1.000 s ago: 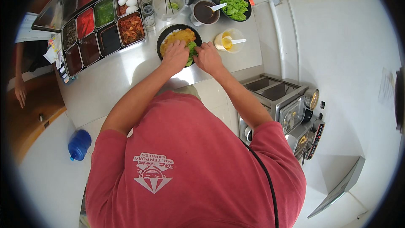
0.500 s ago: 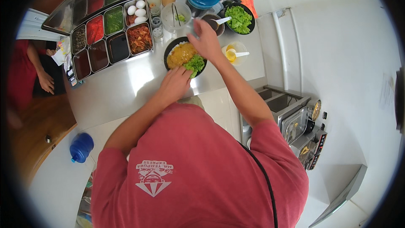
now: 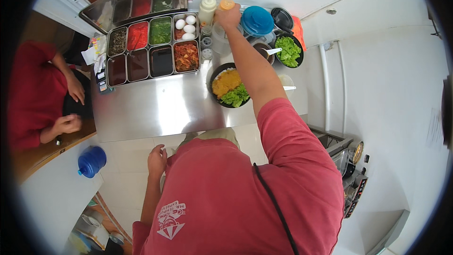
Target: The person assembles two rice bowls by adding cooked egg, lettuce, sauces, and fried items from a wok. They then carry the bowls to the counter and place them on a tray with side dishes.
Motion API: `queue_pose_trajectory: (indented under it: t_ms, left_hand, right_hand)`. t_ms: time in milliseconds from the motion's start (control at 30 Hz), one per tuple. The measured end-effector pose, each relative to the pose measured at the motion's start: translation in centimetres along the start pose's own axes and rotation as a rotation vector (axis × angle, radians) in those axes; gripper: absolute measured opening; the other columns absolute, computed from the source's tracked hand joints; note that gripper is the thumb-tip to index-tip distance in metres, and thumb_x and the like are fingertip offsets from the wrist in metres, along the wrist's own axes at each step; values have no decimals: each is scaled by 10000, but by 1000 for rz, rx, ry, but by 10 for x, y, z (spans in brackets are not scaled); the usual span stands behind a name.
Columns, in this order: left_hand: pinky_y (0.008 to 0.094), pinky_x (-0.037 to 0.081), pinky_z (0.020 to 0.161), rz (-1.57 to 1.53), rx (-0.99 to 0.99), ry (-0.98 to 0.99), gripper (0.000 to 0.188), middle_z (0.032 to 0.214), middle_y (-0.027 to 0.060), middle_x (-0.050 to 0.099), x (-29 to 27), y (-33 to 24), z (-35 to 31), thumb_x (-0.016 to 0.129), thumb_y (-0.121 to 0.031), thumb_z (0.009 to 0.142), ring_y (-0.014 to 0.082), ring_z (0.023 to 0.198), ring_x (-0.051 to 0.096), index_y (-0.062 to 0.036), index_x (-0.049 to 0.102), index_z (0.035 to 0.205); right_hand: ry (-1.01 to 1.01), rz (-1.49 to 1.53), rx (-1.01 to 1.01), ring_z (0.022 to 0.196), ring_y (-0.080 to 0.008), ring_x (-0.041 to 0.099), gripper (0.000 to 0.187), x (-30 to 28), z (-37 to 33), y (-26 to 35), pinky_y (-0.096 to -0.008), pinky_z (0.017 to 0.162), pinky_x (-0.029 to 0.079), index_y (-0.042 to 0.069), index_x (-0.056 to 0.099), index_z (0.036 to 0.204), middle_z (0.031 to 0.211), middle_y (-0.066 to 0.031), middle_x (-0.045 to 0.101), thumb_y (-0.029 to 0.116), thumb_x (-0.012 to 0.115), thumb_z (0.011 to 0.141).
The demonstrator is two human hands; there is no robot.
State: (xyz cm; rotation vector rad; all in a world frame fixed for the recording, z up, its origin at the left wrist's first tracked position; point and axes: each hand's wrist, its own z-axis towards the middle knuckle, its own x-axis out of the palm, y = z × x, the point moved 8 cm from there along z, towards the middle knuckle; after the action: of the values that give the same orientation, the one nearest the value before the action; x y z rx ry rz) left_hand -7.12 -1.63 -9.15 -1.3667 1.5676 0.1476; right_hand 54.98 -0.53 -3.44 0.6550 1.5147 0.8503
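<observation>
My right hand [image 3: 228, 17] reaches across the counter, its fingers wrapped round the upper part of an orange squeeze bottle [image 3: 227, 4] at the back. Beside it stands a pale cream squeeze bottle [image 3: 206, 11]. My left hand [image 3: 157, 161] hangs low in front of the counter, away from everything, fingers loosely bent and nothing seen in them. Under my right forearm sits a black bowl [image 3: 210, 84] with a golden-brown saucy topping [image 3: 225, 83], some white rice at its far edge and green lettuce [image 3: 235, 97] at the near side.
Left of the bowl is a steel topping station [image 3: 126, 78] with sauces, eggs and kimchi. Shakers [image 3: 206, 54], a clear tub [image 3: 220, 42], a blue-lidded container [image 3: 257, 21], a sauce bowl with a spoon [image 3: 273, 51] and a lettuce bowl [image 3: 288, 52] stand behind. A person [image 3: 42, 85] is at far left.
Both hands have left the bowl. My right hand has gone to the back and closed on the orange bottle; my left has dropped below the counter edge. The view has shifted.
</observation>
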Motion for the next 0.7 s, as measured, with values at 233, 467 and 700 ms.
queue_pose_trajectory:
  t_ms: [233,467,700]
  left_hand:
    - [440,531,790,13,157,45,267,946,185,700,-9,-12,23,633,-149,922,351,849,674,-24,679,1153]
    - [431,534,803,30,333,63,265,1023,185,708,-22,-31,67,623,-167,934,343,887,679,-28,673,1153]
    - [435,523,818,22,412,178,258,989,187,703,-14,-53,96,608,-185,939,345,906,672,-24,670,1131]
  right_hand:
    - [-193,263,-347,1055,-361,677,655,-81,-42,45,-411,925,536,-22,535,1218,1103,-214,690,210,834,683]
    - [-179,503,-583,986,-215,674,634,-268,-117,98,-354,878,545,-22,507,1246,1118,-130,669,173,863,760]
    - [50,76,-335,1033,-233,671,799,-292,-204,-21,-382,907,543,-4,410,1371,1118,-173,680,249,856,758]
